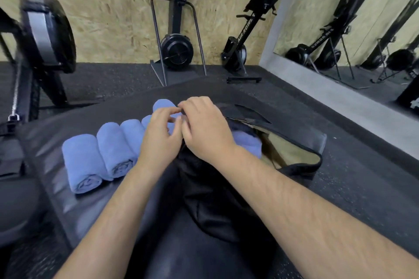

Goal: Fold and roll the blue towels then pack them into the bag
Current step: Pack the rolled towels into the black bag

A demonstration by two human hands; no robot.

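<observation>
Now my left hand (pixel 158 138) and right hand (pixel 205 129) meet, fingers curled, tips together; whether they pinch anything I cannot tell. The black bag (pixel 215 188) lies under them, its tan-lined mouth gaping right of my right hand, one blue towel (pixel 248 144) just inside its edge. Left of my left hand, rolled towels (pixel 99 156) lie touching in a row, the mat (pixel 45 140) stretching on past them.

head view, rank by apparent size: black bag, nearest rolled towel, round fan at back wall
1. black bag
2. nearest rolled towel
3. round fan, though it stands farther away, so towel versus fan is unsure
</observation>
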